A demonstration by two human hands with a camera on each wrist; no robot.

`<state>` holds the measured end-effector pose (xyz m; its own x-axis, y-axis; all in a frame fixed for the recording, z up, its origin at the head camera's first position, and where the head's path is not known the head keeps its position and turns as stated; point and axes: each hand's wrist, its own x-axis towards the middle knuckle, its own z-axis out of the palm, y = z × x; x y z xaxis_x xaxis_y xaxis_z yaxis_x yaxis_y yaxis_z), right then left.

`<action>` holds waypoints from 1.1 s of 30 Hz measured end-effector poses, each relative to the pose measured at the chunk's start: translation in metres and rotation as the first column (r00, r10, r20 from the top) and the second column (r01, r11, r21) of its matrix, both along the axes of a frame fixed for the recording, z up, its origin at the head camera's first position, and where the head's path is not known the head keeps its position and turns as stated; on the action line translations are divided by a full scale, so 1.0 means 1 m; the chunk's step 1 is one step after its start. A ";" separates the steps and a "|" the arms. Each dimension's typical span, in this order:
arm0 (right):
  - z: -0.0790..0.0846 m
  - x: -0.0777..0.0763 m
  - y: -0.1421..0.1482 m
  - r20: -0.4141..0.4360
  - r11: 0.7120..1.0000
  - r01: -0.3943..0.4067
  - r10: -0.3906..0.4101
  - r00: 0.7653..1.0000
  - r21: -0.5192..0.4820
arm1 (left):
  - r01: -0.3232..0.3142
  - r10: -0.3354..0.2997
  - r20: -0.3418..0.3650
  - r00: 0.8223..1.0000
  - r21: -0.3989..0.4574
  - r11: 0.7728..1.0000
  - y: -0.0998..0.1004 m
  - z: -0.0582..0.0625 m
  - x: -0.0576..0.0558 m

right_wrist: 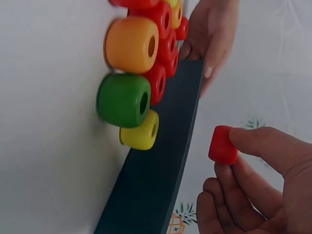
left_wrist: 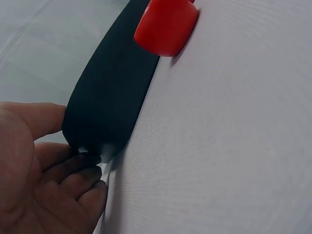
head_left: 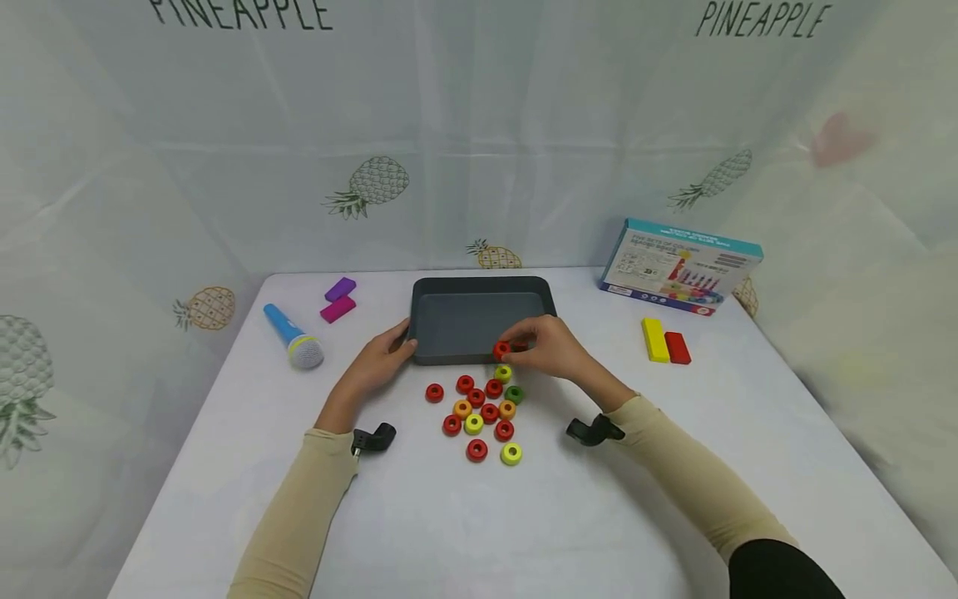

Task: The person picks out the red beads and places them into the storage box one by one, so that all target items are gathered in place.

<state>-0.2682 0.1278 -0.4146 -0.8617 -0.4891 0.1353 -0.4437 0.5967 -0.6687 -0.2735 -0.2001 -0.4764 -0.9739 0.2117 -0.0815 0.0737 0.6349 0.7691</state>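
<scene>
A person's right grip [head_left: 550,345] pinches a red bead [head_left: 502,351] at the near edge of a dark tray [head_left: 475,320], loose beads [head_left: 476,398] just nearer on the counter [head_left: 599,516]; to its left, the left grip [head_left: 380,359] holds the tray. Steadying it while the bead clears the rim looks wisest.

Curtained-off space, room type unclear: pineapple-print drapes [head_left: 464,125] behind and beside white table [head_left: 419,532]

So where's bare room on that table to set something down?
The white table is bare between the tan sleeves, nearer than the beads, and between the right sleeve and red block. Crowded: before the tray, where beads cluster near the right hand.
</scene>
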 end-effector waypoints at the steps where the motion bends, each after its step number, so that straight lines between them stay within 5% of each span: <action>1: 0.000 -0.002 -0.001 -0.004 1.000 0.004 -0.004 1.000 0.007 | 0.001 -0.001 -0.003 1.000 -0.003 1.000 0.000 -0.001 0.000; 33: -0.021 -0.044 -0.008 0.000 0.994 0.064 -0.064 0.998 0.087 | -0.012 0.012 0.013 1.000 0.010 1.000 0.001 0.000 0.002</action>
<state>-0.3125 0.1198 -0.4360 -0.8920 -0.4424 0.0923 -0.4008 0.6799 -0.6141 -0.2714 -0.1987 -0.4760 -0.9753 0.2006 -0.0922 0.0557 0.6277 0.7765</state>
